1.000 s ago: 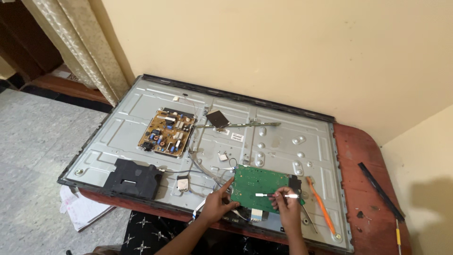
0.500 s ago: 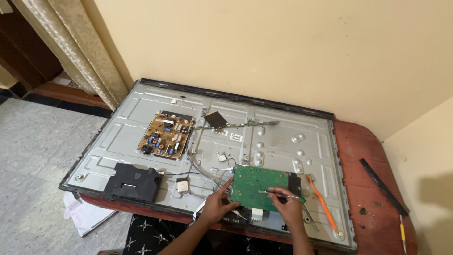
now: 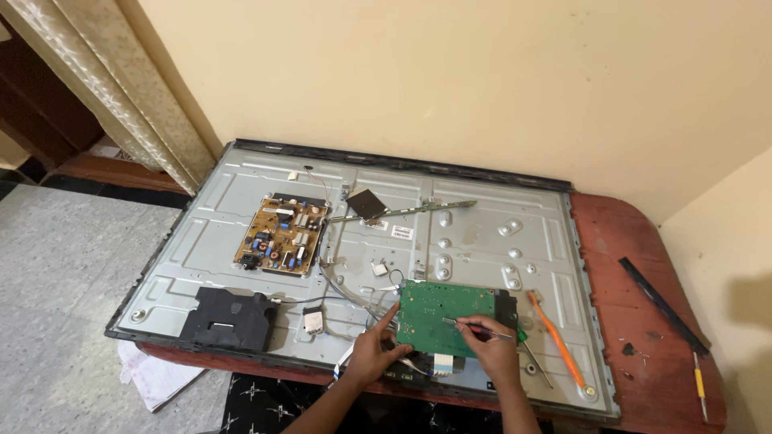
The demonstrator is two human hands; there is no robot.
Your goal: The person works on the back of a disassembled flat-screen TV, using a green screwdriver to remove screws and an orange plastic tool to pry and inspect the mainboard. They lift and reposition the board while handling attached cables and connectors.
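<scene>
A flat-screen panel with its back cover off lies on a red-brown table. Near its front edge sits a green circuit board. My left hand rests at the board's lower left corner, index finger stretched up along its left edge. My right hand is closed on a slim metal tool with a red grip. The tool's tip touches the board's lower middle. White flat ribbon cables run out under the board between my hands.
A tan power board sits at the panel's left, with a black module in front of it. An orange pry tool lies right of the green board. A black strip and a small screwdriver lie on the table.
Both hands stay at the green board with the tool tip on it. The view has shifted slightly, and my right hand has turned the tool a little.
</scene>
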